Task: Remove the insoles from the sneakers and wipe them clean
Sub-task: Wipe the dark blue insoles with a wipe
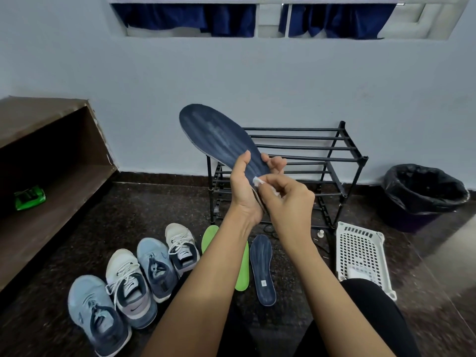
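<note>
Above the floor before the shoe rack (296,129), the left hand (244,191) clasps the heel of a navy insole (219,136), apparently tilting its face up for access, while the right hand (288,199) pinches a small white wipe (257,181) against it, the sneakers (144,279) lined up below.

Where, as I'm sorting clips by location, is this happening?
Probably a home entryway or shoe corner: a shoe rack, a row of sneakers and a lined bin.

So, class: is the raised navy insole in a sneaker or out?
Out: the left hand grips the navy insole in the air, clear of the sneakers.
</note>
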Available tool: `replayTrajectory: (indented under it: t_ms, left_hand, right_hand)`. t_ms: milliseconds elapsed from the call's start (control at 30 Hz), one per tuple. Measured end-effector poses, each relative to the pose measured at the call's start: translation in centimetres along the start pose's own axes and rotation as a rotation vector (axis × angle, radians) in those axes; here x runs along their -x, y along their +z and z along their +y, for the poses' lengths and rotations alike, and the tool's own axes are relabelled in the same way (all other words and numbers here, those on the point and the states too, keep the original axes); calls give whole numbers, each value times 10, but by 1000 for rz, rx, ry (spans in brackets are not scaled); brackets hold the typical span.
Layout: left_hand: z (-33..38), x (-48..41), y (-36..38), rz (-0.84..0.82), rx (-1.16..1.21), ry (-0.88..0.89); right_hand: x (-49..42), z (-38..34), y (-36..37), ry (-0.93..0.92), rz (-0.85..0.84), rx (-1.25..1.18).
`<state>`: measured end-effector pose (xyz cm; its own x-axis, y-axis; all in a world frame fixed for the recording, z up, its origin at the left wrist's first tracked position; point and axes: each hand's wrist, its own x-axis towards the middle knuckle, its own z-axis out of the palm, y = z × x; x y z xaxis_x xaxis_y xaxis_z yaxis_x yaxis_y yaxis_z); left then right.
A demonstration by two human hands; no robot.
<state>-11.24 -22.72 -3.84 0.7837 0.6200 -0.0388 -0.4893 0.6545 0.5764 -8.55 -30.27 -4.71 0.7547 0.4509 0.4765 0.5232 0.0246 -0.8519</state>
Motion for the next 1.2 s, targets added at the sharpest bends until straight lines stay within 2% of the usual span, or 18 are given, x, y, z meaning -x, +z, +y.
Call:
replayTrajectory:
  t_ms: [67, 133, 200, 333, 400, 500, 633, 700, 867, 933, 1033, 1200]
  left_hand:
    - [-2, 2, 0, -18, -32, -10]
    - [-2, 4, 0, -16, -42, -16]
    - [2, 3, -1, 1, -15, -19]
    - [8, -2, -6, 33, 26, -1]
    - [7, -2, -5, 29, 11, 0]
    - [0, 3, 0, -20, 12, -28]
    - [-15, 7, 5, -58, -143, 14]
    - [-16, 7, 6, -63, -157, 15]
    - [-4, -1, 0, 7, 23, -2]
    - [-4, -4, -1, 51, 35, 36]
    - [-7, -2, 2, 40, 33, 20]
    - [-15, 4, 7, -15, -69, 8]
  right_hand:
    - [-5, 4, 4, -44, 112, 70]
    - [-7, 7, 6, -72, 150, 106]
    - [-5, 4, 5, -59, 74, 96]
    - [-1, -6, -6, 12, -223, 38]
    - [0, -6, -10, 45, -246, -13]
    - [-1, -2, -7, 65, -111, -12]
    - [-11, 6, -3, 40, 152, 76]
    - [-13, 8, -4, 32, 172, 97]
    - [-3, 0, -10, 27, -157, 37]
    - [-1, 0, -11, 43, -206, 15]
    - [-3, 4, -7, 81, -141, -27]
    - [-9, 7, 2, -13, 128, 98]
